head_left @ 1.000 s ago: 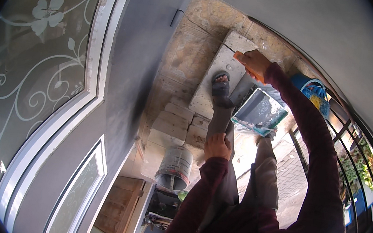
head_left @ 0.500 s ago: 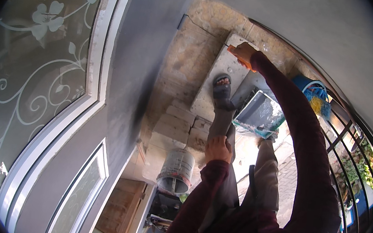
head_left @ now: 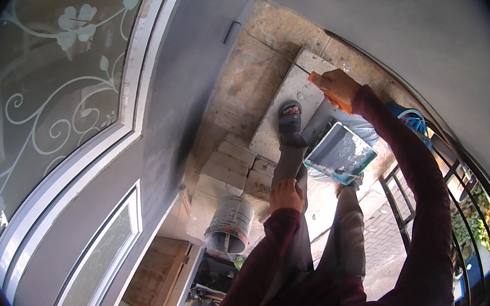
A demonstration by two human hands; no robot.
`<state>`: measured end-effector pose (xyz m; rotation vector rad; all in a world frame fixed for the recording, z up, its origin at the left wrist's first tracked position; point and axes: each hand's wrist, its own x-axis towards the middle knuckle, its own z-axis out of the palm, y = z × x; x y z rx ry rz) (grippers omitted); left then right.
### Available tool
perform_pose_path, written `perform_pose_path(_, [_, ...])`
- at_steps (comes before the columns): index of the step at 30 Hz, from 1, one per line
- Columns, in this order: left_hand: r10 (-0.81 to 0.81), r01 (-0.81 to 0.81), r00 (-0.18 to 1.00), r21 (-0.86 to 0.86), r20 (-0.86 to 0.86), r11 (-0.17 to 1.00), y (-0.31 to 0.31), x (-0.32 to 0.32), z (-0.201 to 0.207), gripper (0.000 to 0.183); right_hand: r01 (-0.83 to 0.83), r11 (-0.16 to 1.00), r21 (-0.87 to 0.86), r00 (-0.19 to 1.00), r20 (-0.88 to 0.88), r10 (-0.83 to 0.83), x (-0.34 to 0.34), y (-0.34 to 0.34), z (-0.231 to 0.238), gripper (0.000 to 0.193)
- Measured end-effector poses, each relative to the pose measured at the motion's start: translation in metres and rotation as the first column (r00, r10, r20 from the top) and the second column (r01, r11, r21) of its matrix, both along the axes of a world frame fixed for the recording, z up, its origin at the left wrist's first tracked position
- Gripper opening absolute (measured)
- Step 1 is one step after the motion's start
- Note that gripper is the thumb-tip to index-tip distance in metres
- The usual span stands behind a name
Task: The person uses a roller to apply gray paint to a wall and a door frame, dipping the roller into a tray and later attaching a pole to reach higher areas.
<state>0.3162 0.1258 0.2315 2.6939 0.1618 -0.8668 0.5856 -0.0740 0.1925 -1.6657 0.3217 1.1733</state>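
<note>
My right hand [head_left: 340, 88] is closed round the orange handle [head_left: 322, 85] of a handsaw, whose thin dark blade shows nearly edge-on. The blade lies across the far end of a long pale block [head_left: 274, 111]; how deep it sits there I cannot tell. On this block rests my left foot [head_left: 290, 117] in a dark sandal. Below it, my left hand [head_left: 287, 195] lies on my left leg with its fingers laid over the trouser cloth, holding no tool.
A rectangular tub [head_left: 340, 153] smeared with white stands right of my foot. Stacked pale blocks [head_left: 223, 173] and a dirty bucket [head_left: 230, 224] are on the left, by the grey wall [head_left: 184, 75]. Black railings [head_left: 457, 235] and a blue container [head_left: 412, 120] stand on the right.
My right hand has drawn the saw back, toward the right and slightly nearer to me. My left hand stays on my leg, and the block has not visibly shifted.
</note>
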Motion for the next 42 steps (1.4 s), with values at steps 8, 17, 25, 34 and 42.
perform_pose_path(8, [-0.015,0.016,1.0,0.012,-0.017,1.0,-0.001,0.001,0.0,0.017,0.063,0.998,0.029,0.998,0.003,-0.063,-0.032,-0.045,0.007,0.049])
perform_pose_path(17, [-0.014,0.012,0.998,-0.025,-0.061,1.0,0.005,0.01,-0.001,0.019,0.044,0.985,-0.169,0.994,-0.089,-0.06,0.012,-0.024,-0.071,0.05])
perform_pose_path(25, [0.015,-0.015,1.0,-0.068,-0.002,0.998,0.011,0.022,-0.001,0.017,0.051,0.98,-0.191,0.996,-0.063,-0.064,0.066,-0.009,-0.11,0.038])
perform_pose_path(34, [0.008,-0.009,1.0,-0.075,-0.006,0.997,0.014,0.033,0.0,0.017,0.102,0.99,-0.092,0.988,-0.104,-0.111,0.097,-0.009,-0.107,0.029])
perform_pose_path(42, [-0.016,0.016,0.998,-0.005,-0.055,1.0,0.007,0.035,0.0,0.017,0.073,0.996,-0.043,0.995,-0.059,-0.075,0.083,-0.022,-0.062,0.037])
